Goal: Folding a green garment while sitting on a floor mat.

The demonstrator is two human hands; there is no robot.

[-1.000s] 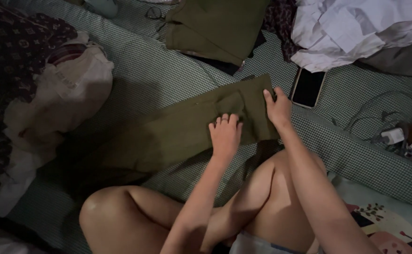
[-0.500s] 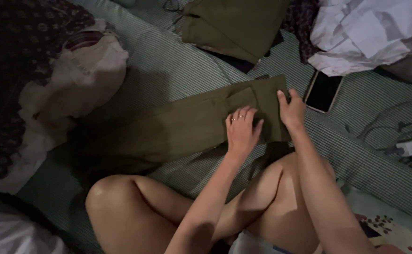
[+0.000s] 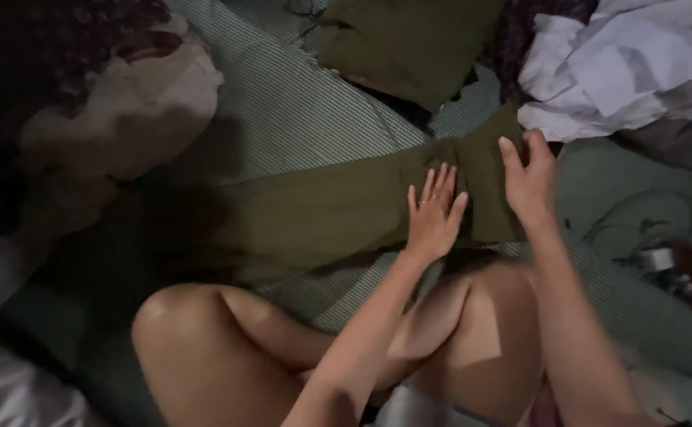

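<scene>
A bed [image 3: 314, 111] covered in a fine green-and-white checked sheet fills the view. Across it, stretching away to the left of the fingers, lies a long olive-green garment [image 3: 322, 217] — flat, matte, one plain colour, with a folded, slightly bunched end under the hands. The left hand [image 3: 434, 217] lies palm down on that cloth, fingers [image 3: 439, 183] spread open and flat, gripping nothing. Just to its right, the right hand [image 3: 529, 180] rests on the garment's right end, fingers [image 3: 507, 154] extended and slightly curled at the cloth's far edge; whether they pinch it cannot be told.

Beyond the fingers, further up the bed, sits a second olive-green folded piece [image 3: 413, 43]. Up and to the right of the right hand is a crumpled heap of white cloth [image 3: 623, 67]. Far to the left of the left hand lies a cream cushion [image 3: 117, 119], partly under a dark patterned fabric [image 3: 61, 32]. To the right of the hands — well apart — a small tangle of cables [image 3: 650, 245] lies on the sheet.
</scene>
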